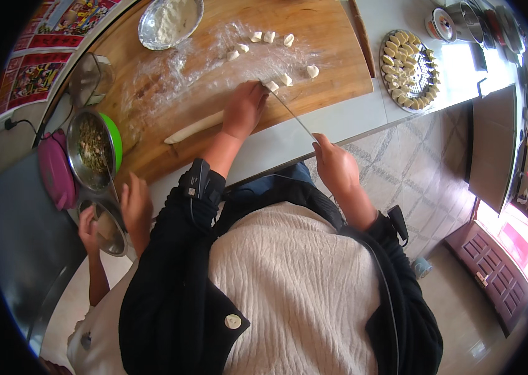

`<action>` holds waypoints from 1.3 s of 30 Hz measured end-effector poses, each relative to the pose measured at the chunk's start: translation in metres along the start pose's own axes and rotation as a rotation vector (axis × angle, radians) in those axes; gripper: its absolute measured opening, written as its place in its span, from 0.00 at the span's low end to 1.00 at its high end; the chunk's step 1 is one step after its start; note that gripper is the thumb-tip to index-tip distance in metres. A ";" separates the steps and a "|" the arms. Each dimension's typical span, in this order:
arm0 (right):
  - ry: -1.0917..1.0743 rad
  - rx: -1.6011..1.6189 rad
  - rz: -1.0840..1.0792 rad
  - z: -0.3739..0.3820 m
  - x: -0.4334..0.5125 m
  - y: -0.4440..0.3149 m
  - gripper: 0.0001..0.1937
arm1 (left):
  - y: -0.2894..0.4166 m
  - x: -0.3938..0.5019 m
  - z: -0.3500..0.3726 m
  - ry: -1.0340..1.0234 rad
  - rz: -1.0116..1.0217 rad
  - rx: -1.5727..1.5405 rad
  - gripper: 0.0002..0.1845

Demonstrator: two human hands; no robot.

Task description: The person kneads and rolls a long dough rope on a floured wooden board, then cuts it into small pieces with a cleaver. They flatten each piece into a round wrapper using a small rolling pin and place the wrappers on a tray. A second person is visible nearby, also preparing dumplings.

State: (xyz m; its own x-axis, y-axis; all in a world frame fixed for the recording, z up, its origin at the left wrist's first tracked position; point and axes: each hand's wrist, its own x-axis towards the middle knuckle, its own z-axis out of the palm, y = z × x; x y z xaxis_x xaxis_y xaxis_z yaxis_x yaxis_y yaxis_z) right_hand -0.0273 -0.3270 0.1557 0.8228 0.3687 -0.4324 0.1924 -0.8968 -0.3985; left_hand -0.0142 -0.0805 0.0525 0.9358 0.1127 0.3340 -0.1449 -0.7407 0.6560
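Note:
On the floured wooden board, my left hand rests over a dough rope and holds it near its right end. The rope's tail runs out to the left of the hand. My right hand grips the handle of a knife, whose thin blade reaches to the dough beside my left fingers. A cut dough piece lies right by the blade tip. Several more dough pieces are scattered farther back on the board. How deep the blade sits cannot be seen.
A metal bowl of flour stands at the back. At left are a bowl of chopped filling and another person's hands near a metal bowl. A tray of dumplings and a rolling pin lie at right.

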 end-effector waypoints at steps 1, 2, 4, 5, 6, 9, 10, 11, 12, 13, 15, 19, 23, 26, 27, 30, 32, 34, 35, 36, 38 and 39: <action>-0.032 -0.022 0.021 0.003 0.006 -0.002 0.12 | 0.001 -0.002 0.000 0.006 0.006 0.012 0.10; -0.079 -0.058 0.064 0.006 0.011 -0.004 0.12 | 0.001 -0.003 -0.001 0.012 0.011 0.024 0.10; -0.071 -0.033 0.069 0.011 0.021 -0.005 0.12 | 0.001 -0.007 -0.001 0.001 0.026 0.041 0.11; -0.078 -0.011 0.057 0.013 0.023 -0.006 0.11 | 0.000 -0.009 -0.001 -0.012 0.039 0.049 0.12; -0.027 0.007 0.058 0.014 0.024 -0.005 0.11 | 0.000 -0.012 -0.001 -0.018 0.034 0.054 0.13; 0.076 0.083 -0.015 0.012 0.017 -0.003 0.11 | -0.001 -0.018 -0.001 0.004 0.063 0.029 0.13; 0.098 0.090 -0.051 0.011 0.011 -0.002 0.12 | -0.001 -0.020 -0.001 -0.002 0.044 0.032 0.12; 0.075 0.081 -0.039 0.009 0.006 -0.001 0.12 | -0.001 -0.021 -0.001 0.011 0.053 0.016 0.12; 0.079 0.082 -0.067 0.007 -0.001 0.000 0.12 | -0.001 -0.023 -0.001 0.005 0.055 -0.004 0.12; 0.050 0.066 -0.057 0.006 -0.006 0.000 0.13 | -0.002 -0.024 0.000 0.005 0.057 -0.025 0.12; 0.001 0.046 -0.030 0.006 -0.013 0.000 0.13 | -0.002 -0.026 0.000 0.005 0.066 -0.007 0.12; -0.051 0.049 -0.005 0.016 -0.009 -0.005 0.12 | -0.003 -0.028 0.000 -0.054 0.068 0.040 0.14; -0.123 0.013 0.030 0.021 0.012 -0.006 0.12 | 0.000 -0.034 -0.003 -0.032 0.088 0.098 0.16; 0.081 0.058 -0.060 0.012 0.023 0.002 0.11 | 0.008 -0.042 -0.002 -0.107 0.139 0.115 0.18; 0.118 0.090 -0.065 0.007 0.023 0.007 0.11 | 0.012 -0.044 0.001 -0.111 0.189 0.090 0.19; 0.234 0.156 -0.091 -0.009 0.019 0.025 0.11 | 0.029 -0.044 0.014 -0.238 0.226 0.120 0.22; 0.252 0.159 -0.072 -0.017 0.014 0.038 0.12 | 0.040 -0.035 0.028 -0.245 0.233 0.171 0.25; 0.294 0.129 -0.048 -0.021 0.009 0.049 0.12 | 0.047 -0.019 0.041 -0.352 0.133 0.203 0.25; 0.276 0.130 -0.037 -0.023 0.007 0.054 0.13 | 0.048 -0.008 0.045 -0.347 0.088 0.231 0.25; 0.266 0.140 -0.017 -0.023 0.006 0.058 0.13 | 0.047 0.004 0.048 -0.418 0.039 0.273 0.25; 0.266 0.192 -0.048 -0.023 0.006 0.066 0.13 | 0.040 0.029 0.048 -0.436 -0.024 0.350 0.25; 0.275 0.172 -0.043 -0.023 0.006 0.068 0.13 | 0.035 0.040 0.046 -0.328 -0.060 0.434 0.25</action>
State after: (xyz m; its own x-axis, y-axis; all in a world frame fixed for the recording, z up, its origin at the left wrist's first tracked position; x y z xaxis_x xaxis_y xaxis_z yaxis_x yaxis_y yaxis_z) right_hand 0.0034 -0.3917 0.1443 0.9339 0.3047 -0.1869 0.1564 -0.8184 -0.5530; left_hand 0.0328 -0.1324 0.0577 0.9995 0.0021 0.0309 -0.0074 -0.9526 0.3042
